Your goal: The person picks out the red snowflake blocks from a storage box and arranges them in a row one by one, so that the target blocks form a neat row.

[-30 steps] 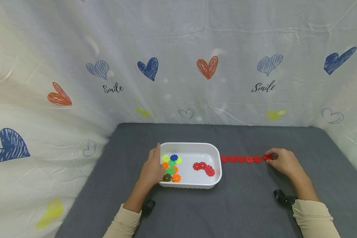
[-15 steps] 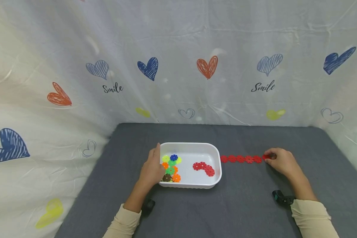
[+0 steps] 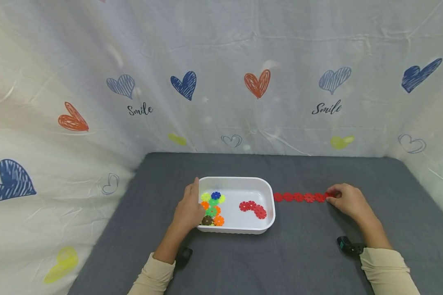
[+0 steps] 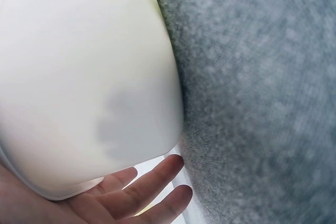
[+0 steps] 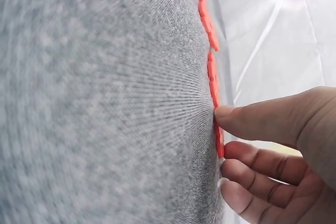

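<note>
My right hand [image 3: 352,200] holds a red snowflake disc [image 3: 329,195] between thumb and fingers, at the right end of a straight row of several red discs [image 3: 298,197]. In the right wrist view the thumb touches the flat red disc [image 5: 213,80], which lies on the cloth, with fingertips at its lower end. My left hand [image 3: 189,209] holds the left end of a white tray [image 3: 236,230]. In the left wrist view, the fingers [image 4: 152,182] lie along the outside of its end wall; the thumb is not visible there.
Inside the tray lie several red discs [image 3: 252,206] at the right and a mixed cluster of green [image 3: 211,211], orange, yellow, blue and brown discs at the left. A dark grey cloth [image 3: 288,262] covers the table, and a printed curtain [image 3: 221,114] hangs behind.
My right hand has slid slightly left with its red disc, narrowing the gap to the row. The left hand and tray have stayed in place.
</note>
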The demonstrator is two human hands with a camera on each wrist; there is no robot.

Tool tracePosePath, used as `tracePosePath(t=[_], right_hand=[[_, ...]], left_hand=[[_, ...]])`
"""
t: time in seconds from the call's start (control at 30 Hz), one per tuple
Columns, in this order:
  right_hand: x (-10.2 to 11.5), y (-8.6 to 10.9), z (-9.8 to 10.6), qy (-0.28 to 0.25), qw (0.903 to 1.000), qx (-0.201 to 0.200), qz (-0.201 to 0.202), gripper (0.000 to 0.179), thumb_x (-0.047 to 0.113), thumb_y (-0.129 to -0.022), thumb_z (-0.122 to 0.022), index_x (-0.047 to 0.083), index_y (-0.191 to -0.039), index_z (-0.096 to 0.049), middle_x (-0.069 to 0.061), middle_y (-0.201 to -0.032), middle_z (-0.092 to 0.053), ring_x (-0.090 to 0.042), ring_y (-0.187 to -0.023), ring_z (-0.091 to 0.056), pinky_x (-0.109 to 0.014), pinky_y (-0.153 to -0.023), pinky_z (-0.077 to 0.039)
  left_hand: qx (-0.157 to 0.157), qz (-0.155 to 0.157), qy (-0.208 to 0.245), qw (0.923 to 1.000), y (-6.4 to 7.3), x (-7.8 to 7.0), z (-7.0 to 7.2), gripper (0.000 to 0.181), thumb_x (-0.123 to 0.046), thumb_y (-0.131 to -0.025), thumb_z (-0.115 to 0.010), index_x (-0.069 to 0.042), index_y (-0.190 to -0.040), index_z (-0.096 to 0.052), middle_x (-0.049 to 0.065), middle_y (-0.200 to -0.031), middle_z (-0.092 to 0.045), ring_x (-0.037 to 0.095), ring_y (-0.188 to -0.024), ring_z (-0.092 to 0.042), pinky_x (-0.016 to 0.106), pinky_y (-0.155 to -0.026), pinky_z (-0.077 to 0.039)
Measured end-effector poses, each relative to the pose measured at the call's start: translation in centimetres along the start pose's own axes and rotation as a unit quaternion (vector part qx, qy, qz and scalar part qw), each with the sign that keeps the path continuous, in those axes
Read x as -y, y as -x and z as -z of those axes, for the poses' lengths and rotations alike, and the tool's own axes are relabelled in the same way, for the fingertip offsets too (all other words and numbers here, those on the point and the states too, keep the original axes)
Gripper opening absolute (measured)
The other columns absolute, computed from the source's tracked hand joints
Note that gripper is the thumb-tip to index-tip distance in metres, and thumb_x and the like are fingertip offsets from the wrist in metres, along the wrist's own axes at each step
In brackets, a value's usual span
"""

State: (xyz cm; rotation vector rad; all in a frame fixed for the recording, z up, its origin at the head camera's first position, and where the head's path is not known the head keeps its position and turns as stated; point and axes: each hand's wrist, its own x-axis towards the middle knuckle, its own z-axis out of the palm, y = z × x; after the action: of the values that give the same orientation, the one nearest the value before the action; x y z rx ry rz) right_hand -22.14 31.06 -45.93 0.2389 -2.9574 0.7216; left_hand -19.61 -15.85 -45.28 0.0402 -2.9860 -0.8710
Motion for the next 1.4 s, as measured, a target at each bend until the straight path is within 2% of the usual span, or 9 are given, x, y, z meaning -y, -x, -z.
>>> tracePosePath(t=[0.13, 0.37, 0.53, 0.67, 0.77, 0.9, 1.07, 1.2, 1.4], right_hand=[[0.0, 0.0, 0.1, 0.000, 1.0000, 0.002, 0.004, 0.020, 0.008, -0.083, -0.077, -0.006, -0.097, -0.071, -0.016, -0.085, -0.064, -0.029, -0.074, -0.059, -0.049, -0.065, -0.048], [1.0, -0.1, 0.2, -0.020, 0.9996, -0.002, 0.020, 0.020, 0.009, -0.087, -0.074, -0.004, -0.103, -0.072, -0.017, -0.091, -0.065, -0.027, -0.075, -0.058, -0.043, -0.062, -0.046], [3.5, -0.1, 0.1, -0.040, 0.9981, -0.001, 0.046, 0.022, 0.007, -0.090, -0.071, -0.005, -0.108, -0.072, -0.023, -0.104, -0.065, -0.034, -0.085, -0.063, -0.048, -0.067, -0.051], [6.6, 0.2, 0.1, -0.009, 0.9937, -0.010, 0.112, 0.024, 0.001, -0.085, -0.074, -0.005, -0.107, -0.072, -0.021, -0.105, -0.066, -0.037, -0.090, -0.064, -0.052, -0.072, -0.052], [9.4, 0.2, -0.1, 0.028, 0.9824, -0.026, 0.183, 0.026, 0.000, -0.080, -0.079, -0.003, -0.105, -0.073, -0.016, -0.103, -0.068, -0.037, -0.095, -0.064, -0.052, -0.077, -0.052], [13.2, -0.2, -0.8, 0.033, 0.9633, -0.034, 0.264, 0.026, -0.001, -0.076, -0.083, 0.001, -0.101, -0.075, -0.010, -0.100, -0.068, -0.029, -0.094, -0.064, -0.047, -0.079, -0.054], [16.8, -1.0, -2.9, 0.030, 0.9384, 0.025, 0.343, 0.027, 0.001, -0.076, -0.084, 0.006, -0.101, -0.075, -0.006, -0.101, -0.067, -0.021, -0.091, -0.062, -0.037, -0.077, -0.055], [18.6, -1.5, -4.6, 0.049, 0.9224, 0.089, 0.373, 0.029, 0.006, -0.078, -0.083, 0.008, -0.106, -0.075, -0.004, -0.103, -0.067, -0.020, -0.093, -0.061, -0.033, -0.077, -0.055], [19.8, -2.4, -5.8, 0.102, 0.9065, 0.190, 0.363, 0.035, 0.005, -0.082, -0.076, 0.010, -0.117, -0.072, -0.007, -0.115, -0.065, -0.023, -0.102, -0.058, -0.034, -0.085, -0.051]], left_hand=[[0.000, 0.000, -0.001, 1.0000, 0.1, 0.1, 0.0, 0.084, 0.002, -0.087, -0.054, -0.010, -0.162, -0.017, 0.018, -0.156, -0.031, 0.033, -0.087, -0.058, 0.041, -0.067, -0.051], [-0.002, 0.006, -0.003, 1.0000, 0.2, 0.4, 0.1, 0.084, 0.002, -0.087, -0.055, -0.010, -0.162, -0.017, 0.018, -0.156, -0.031, 0.033, -0.088, -0.059, 0.047, -0.076, -0.053], [-0.005, 0.007, -0.007, 0.9999, 0.2, 0.5, 0.1, 0.085, 0.003, -0.086, -0.056, -0.010, -0.161, -0.018, 0.018, -0.156, -0.031, 0.031, -0.081, -0.058, 0.040, -0.066, -0.051], [0.001, 0.001, -0.002, 1.0000, 0.2, 0.3, 0.1, 0.084, 0.003, -0.087, -0.055, -0.010, -0.161, -0.017, 0.018, -0.156, -0.030, 0.030, -0.077, -0.057, 0.036, -0.058, -0.047], [-0.001, 0.000, -0.002, 1.0000, 0.2, 0.1, 0.1, 0.084, 0.003, -0.087, -0.055, -0.010, -0.161, -0.017, 0.018, -0.156, -0.031, 0.031, -0.081, -0.058, 0.039, -0.063, -0.050], [-0.002, 0.001, -0.003, 1.0000, 0.2, 0.0, 0.1, 0.085, 0.003, -0.087, -0.056, -0.010, -0.161, -0.018, 0.018, -0.156, -0.031, 0.033, -0.089, -0.059, 0.044, -0.073, -0.053], [0.003, 0.005, -0.004, 1.0000, 0.1, -0.1, 0.0, 0.086, 0.002, -0.087, -0.057, -0.011, -0.162, -0.017, 0.017, -0.157, -0.031, 0.033, -0.088, -0.059, 0.044, -0.073, -0.054], [0.006, 0.007, -0.006, 0.9999, 0.2, -0.1, -0.1, 0.086, 0.002, -0.087, -0.057, -0.011, -0.162, -0.017, 0.018, -0.156, -0.031, 0.033, -0.091, -0.059, 0.047, -0.078, -0.054], [0.000, 0.011, -0.002, 0.9999, 0.3, -0.2, 0.1, 0.087, 0.002, -0.086, -0.058, -0.012, -0.162, -0.018, 0.017, -0.156, -0.031, 0.035, -0.096, -0.059, 0.050, -0.084, -0.053]])
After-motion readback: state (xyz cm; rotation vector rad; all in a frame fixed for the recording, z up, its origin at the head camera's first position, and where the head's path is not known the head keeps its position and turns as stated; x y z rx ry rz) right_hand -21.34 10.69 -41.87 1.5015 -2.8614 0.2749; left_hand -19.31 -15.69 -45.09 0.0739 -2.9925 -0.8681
